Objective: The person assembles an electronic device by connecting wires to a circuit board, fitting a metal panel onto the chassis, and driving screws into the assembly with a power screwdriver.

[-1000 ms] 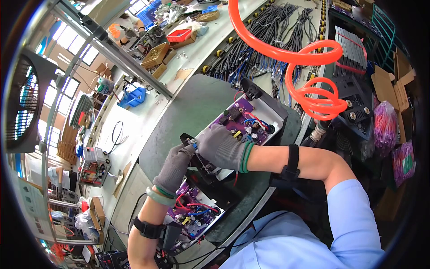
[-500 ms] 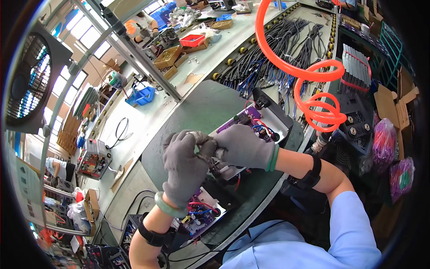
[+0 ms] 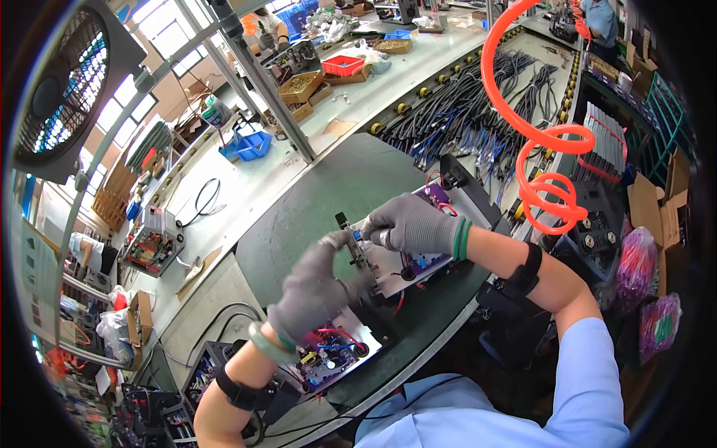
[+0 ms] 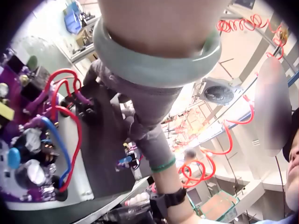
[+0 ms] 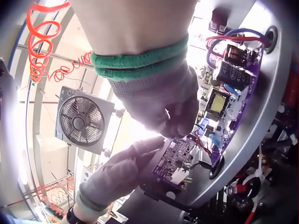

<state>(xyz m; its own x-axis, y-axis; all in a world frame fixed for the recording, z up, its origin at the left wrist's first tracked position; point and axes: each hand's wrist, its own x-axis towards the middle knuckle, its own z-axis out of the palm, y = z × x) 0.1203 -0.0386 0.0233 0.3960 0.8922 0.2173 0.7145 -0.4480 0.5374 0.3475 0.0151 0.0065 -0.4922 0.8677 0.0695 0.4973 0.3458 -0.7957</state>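
Head view: your left hand (image 3: 310, 291) is motion-blurred; anything within your right hand's (image 3: 418, 224) curled fingers is hidden; the lower edge cuts off your blue shirt (image 3: 478, 418).

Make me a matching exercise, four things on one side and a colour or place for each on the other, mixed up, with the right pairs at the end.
Things:
1. Bangle
2. Coiled hose
3. Circuit board
4. Fan

Colours and places:
A. Purple
B. At the upper left of the head view
C. Around the person's left wrist
D. Orange-red

Right pairs: 1-C, 2-D, 3-A, 4-B
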